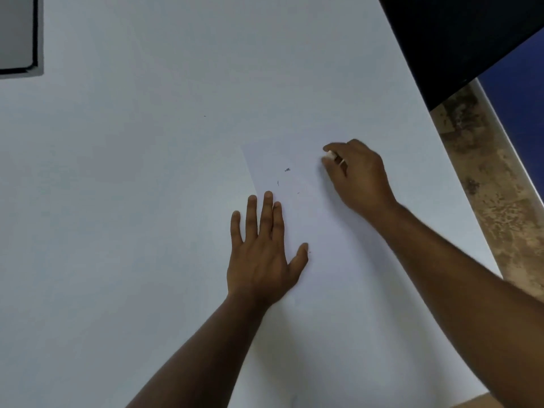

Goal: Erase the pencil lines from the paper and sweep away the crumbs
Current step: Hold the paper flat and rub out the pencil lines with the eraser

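1. The left hand (262,254) lies flat, palm down, with its fingers straight and slightly spread, pressing on the left part of a white rectangular sheet of paper (329,278).
2. The right hand (357,175) is up and to the right of the left hand, well apart from it, and rests over the upper part of the same sheet.
3. The fingers of the right hand are curled, and the thumb and fingertips pinch a small white eraser (331,154), of which only a small part shows between them.
4. Whether the eraser touches the paper cannot be told, as the hand hides its underside.
5. A few small dark eraser crumbs (287,169) lie on the paper just left of the right hand and just above the left hand's fingertips.
6. The sheet lies on a pale white counter (132,178), its left edge running under the left hand.
7. Far above and left of the left hand, at the counter's corner, lies a flat grey slab with a dark border (16,33).
8. Above and right of the right hand a large black panel (459,39) overhangs the counter's edge.
9. Right of the right forearm, beyond the counter's edge, a mottled brown floor (494,184) shows.
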`<state>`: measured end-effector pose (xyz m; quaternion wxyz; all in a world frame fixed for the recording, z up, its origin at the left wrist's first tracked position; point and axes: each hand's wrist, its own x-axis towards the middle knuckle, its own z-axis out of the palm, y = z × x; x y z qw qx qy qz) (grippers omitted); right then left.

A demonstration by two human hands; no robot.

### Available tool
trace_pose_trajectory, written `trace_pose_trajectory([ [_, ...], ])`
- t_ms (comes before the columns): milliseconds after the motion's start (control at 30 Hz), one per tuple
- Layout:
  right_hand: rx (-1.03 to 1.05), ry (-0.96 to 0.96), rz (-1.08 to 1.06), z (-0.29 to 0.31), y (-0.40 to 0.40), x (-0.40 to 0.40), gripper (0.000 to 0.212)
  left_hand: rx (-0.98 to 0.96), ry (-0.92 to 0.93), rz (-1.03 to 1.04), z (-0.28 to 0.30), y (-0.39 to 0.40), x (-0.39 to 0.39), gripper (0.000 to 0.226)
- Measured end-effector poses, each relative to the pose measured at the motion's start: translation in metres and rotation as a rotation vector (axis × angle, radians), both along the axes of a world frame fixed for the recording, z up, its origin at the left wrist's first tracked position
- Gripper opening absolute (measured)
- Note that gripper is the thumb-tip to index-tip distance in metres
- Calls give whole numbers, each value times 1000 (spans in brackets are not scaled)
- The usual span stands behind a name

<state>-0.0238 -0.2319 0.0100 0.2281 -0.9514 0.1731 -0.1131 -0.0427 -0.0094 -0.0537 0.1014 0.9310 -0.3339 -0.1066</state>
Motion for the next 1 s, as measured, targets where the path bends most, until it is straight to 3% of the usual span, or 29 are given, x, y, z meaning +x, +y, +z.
trace_pose_trajectory([
  [167,190,-39,-36,4,57,-64,22,-203,88,4,7,9,2,61],
  [267,238,-17,-51,0,72,-85,19,-289,145,47,9,24,2,66],
  [500,109,105,299,-7,79,-77,17,2,39,-77,3,35,-2,103],
  [633,-22,127,485,-9,80,-70,18,62,28,-96,5,31,-2,108],
  [800,-56,106,411,-9,72,-46,24,77,56,-79,9,32,-1,106],
  [1000,166,99,301,-10,77,-66,20,9,57,-59,7,31,-3,114],
])
